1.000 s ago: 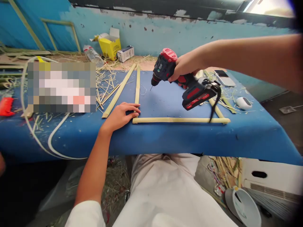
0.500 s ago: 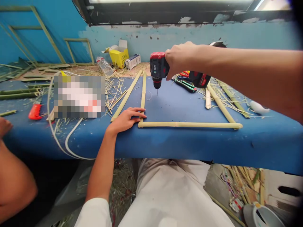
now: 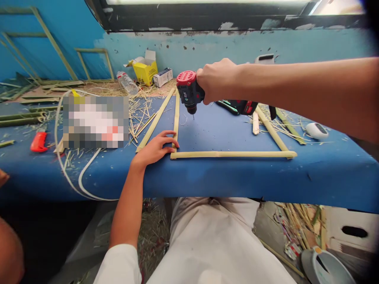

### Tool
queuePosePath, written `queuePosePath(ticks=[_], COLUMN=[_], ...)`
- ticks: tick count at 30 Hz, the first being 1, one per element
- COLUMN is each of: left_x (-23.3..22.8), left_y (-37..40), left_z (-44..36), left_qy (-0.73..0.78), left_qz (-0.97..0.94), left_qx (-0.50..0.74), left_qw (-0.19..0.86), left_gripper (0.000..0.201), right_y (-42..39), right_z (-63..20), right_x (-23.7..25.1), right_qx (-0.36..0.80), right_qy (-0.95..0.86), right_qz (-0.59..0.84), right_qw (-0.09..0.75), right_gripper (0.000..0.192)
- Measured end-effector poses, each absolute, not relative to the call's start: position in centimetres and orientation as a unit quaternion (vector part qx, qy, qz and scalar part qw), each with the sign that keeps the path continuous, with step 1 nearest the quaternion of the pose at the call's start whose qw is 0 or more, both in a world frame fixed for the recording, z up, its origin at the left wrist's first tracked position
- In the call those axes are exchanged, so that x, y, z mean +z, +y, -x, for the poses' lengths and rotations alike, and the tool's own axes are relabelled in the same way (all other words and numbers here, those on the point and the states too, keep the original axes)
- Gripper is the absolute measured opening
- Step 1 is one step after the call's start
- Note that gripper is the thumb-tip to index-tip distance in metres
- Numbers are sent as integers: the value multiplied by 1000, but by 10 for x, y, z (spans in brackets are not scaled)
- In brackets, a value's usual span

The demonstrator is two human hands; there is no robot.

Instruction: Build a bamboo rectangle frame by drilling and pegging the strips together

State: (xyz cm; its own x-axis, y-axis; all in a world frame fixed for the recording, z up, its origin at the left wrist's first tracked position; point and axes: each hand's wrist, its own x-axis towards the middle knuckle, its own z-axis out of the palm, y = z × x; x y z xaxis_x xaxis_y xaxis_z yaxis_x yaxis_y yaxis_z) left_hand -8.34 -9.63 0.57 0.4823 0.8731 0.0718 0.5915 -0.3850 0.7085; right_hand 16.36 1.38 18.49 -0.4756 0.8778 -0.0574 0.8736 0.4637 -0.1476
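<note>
My right hand (image 3: 218,79) is wrapped around the grip of a red and black cordless drill (image 3: 191,94). Its thin bit points down and hangs above the blue tabletop, just right of a narrow bamboo strip (image 3: 177,112). Near that strip's front end, my left hand (image 3: 156,149) grips it, fingers over the top. Across the front lies another bamboo strip (image 3: 233,154), its left end meeting the gripped one at a corner. A third strip (image 3: 271,130) runs back from its right end. Left of my gripped strip, a loose bamboo strip (image 3: 155,120) lies slanted.
A red-handled tool (image 3: 39,142), a white cable loop (image 3: 59,138) and bamboo shavings lie left. Behind stand a yellow box (image 3: 145,73), a small carton (image 3: 162,77) and a plastic bottle (image 3: 127,82). A white rounded device (image 3: 316,131) sits right. Another person's arm (image 3: 10,252) shows at left.
The drill in my right hand has moved a little left and tilted, its bit nearer the gripped strip. My left hand stays at the corner. The other person's arm has drawn back leftward.
</note>
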Motion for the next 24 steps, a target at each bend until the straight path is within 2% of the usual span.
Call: queuePosePath(ticks=[3,7,14,24], left_x=[5,4,4,7], left_y=[-96,-97,-97,-90], left_z=[84,84,86,86], left_qy=[460,452,458,451], left_qz=[-799,-808,-812,-829], left_qx=[217,220,195,169], left_qw=[320,309,305,285], left_gripper=[21,20,22,22], right_y=[8,-2,-31,-57], right_z=[-169,-180,-204,-209], right_x=[200,212,204,218], right_qx=[-47,-193,-146,-146], right_qy=[-850,-832,-827,-838], right_qz=[522,506,531,521], right_qw=[-56,-124,-109,-70], right_gripper=[42,52,51,46])
